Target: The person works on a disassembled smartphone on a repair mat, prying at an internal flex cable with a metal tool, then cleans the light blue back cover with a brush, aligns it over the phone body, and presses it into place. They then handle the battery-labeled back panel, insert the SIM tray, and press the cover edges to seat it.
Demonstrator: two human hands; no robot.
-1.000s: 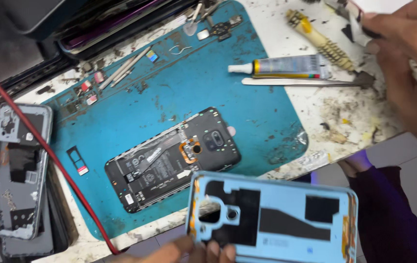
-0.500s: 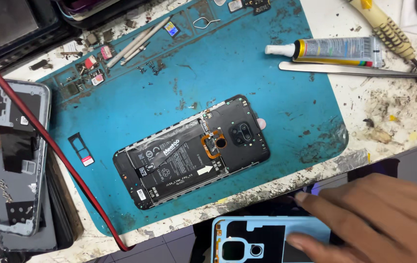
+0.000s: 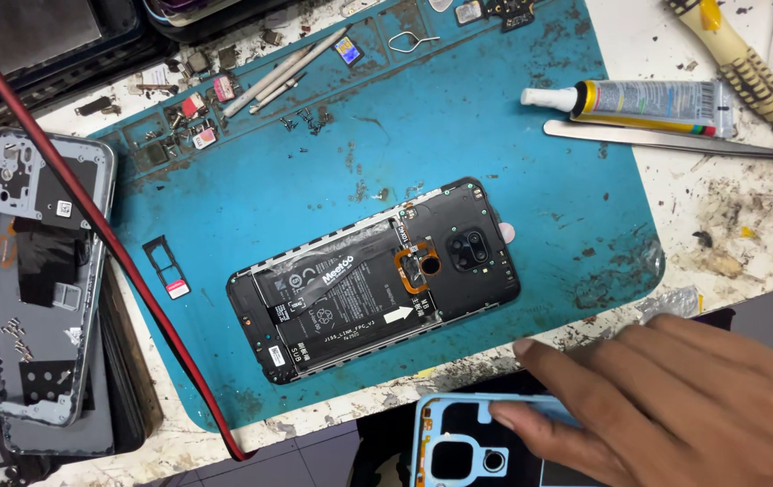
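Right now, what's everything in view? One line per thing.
opened phone: 1, black, back off, middle of the mat
mat: 1, blue, on the bench
back cover: 1, light blue, bottom edge, under the hand
card tray: 1, black, on the mat left of the phone
glue tube: 1, white cap, top right, off the mat
metal pry tool: 1, silver, just below the tube
yellow handle: 1, top right corner
red cable: 1, crossing the left side
grey phone frame: 1, far left
small parts: several, mat's top-left
right hand: 1, bottom right, flat on the cover
left hand: not in view
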